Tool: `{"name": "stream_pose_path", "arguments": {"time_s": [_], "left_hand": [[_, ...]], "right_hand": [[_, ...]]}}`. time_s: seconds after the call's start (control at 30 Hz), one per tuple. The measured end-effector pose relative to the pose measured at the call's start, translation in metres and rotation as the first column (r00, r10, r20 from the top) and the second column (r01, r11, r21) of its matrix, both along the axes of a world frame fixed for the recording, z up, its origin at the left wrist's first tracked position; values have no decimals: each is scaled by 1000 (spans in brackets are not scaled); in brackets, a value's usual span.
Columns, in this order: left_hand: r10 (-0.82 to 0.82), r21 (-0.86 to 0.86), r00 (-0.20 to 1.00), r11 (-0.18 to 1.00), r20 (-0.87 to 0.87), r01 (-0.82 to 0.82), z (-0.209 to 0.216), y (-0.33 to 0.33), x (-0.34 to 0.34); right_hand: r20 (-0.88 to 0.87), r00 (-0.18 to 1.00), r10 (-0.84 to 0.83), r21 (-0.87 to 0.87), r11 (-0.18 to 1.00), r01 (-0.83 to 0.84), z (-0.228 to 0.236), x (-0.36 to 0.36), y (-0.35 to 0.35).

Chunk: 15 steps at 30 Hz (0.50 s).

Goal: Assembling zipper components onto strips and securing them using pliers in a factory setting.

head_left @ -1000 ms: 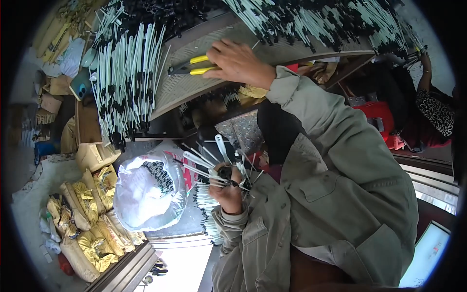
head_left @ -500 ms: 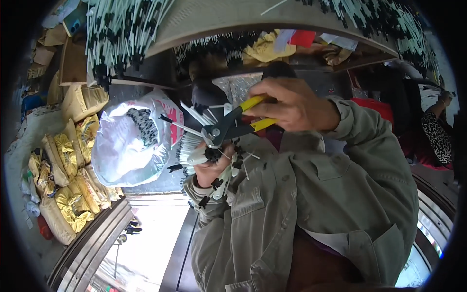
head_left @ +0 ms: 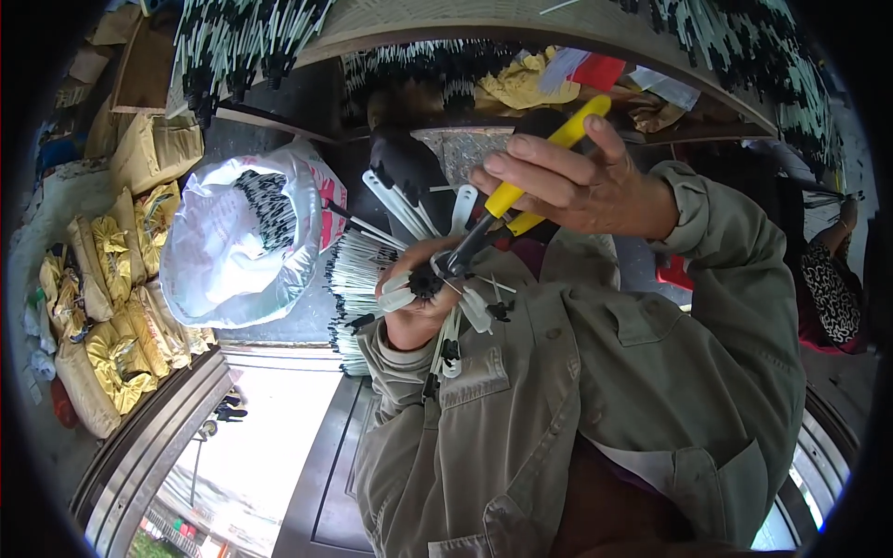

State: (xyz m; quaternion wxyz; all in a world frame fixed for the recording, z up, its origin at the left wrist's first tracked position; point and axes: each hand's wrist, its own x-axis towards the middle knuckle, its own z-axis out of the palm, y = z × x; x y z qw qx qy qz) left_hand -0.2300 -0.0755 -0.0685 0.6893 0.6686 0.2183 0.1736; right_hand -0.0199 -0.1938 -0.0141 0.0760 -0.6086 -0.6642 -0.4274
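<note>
My left hand [head_left: 414, 312], in front of my chest, is closed around a bunch of white plastic rods [head_left: 400, 205] with black ends, fanning out above and below the fist. A round black toothed end [head_left: 426, 282] shows at the top of the grip. My right hand [head_left: 586, 186] holds yellow-handled cutting pliers [head_left: 507, 197], fingers loosely bent round one handle and thumb raised. The dark jaws point down at the bunch, beside the black end; whether they touch it I cannot tell.
Left of my hands stands a white plastic bag [head_left: 233, 251] with black-tipped pieces inside. A dense stack of white rods [head_left: 349, 288] lies behind my left wrist. Gold-and-brown packages [head_left: 121, 363] are piled at far left. A table [head_left: 419, 23] with more rods spans the top; another person [head_left: 833, 279] sits at far right.
The pliers have tilted steeper and their jaws have come down to the bunch. My right hand has moved right, its fingers loosened on the handles. The whole view has shifted slightly.
</note>
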Motion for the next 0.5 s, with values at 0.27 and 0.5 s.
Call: {"name": "stream_pose_path", "arguments": {"time_s": [0.27, 0.5], "left_hand": [[273, -888, 939, 455, 208, 64, 6, 0, 5], [191, -782, 972, 623, 138, -11, 7, -4, 4]], "right_hand": [[-352, 915, -198, -211, 969, 128, -26, -34, -17], [5, 999, 33, 30, 999, -33, -14, 1, 6]]}}
